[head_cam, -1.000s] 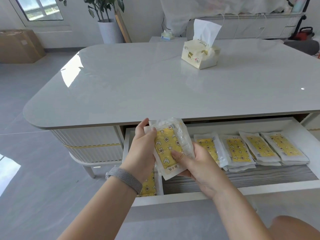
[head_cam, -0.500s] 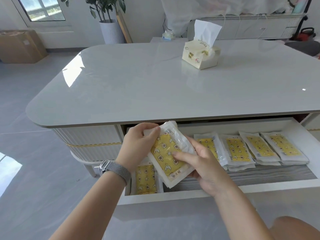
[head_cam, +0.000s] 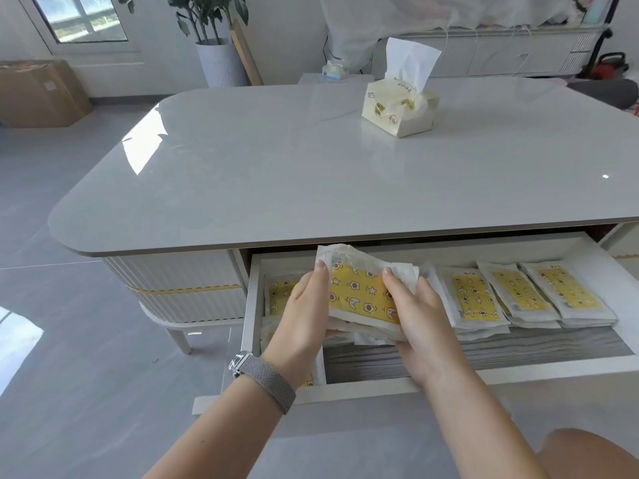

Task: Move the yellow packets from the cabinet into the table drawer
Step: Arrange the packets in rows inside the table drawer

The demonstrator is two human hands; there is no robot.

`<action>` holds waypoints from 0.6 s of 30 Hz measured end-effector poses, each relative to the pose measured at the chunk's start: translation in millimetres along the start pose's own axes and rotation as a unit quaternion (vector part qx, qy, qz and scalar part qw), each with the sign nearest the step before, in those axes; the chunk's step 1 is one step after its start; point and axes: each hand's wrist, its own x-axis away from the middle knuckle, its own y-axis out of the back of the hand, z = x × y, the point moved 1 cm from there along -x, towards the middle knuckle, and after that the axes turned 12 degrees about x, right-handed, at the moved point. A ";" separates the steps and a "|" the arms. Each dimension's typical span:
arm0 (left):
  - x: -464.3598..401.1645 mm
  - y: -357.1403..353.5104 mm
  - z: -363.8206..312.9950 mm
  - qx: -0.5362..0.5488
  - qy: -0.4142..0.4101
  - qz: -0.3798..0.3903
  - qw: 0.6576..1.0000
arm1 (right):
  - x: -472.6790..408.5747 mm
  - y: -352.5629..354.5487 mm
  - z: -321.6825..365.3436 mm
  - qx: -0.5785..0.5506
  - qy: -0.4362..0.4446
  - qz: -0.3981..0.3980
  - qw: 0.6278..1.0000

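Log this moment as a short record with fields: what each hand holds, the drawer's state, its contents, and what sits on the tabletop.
left hand: left hand grips the left end of a stack of clear-wrapped yellow patterned packets
right hand: right hand grips the stack's right end
drawer: white table drawer pulled open, stack held low over its left part
contents: overlapping row of yellow packets at right; more packets at far left
tabletop: glossy white table bears a soft pack of tissues
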 end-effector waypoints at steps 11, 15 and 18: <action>4.4 3.9 -22.2 -0.056 0.011 -0.004 0.998 | -0.2 0.3 1.4 0.010 0.007 0.024 1.000; 2.5 13.3 -39.5 -0.051 0.039 0.028 0.998 | -4.1 13.6 17.1 0.116 0.023 0.098 0.988; 1.9 19.1 -50.9 -0.051 0.066 0.063 0.995 | -18.5 25.4 39.5 0.184 0.043 0.173 0.967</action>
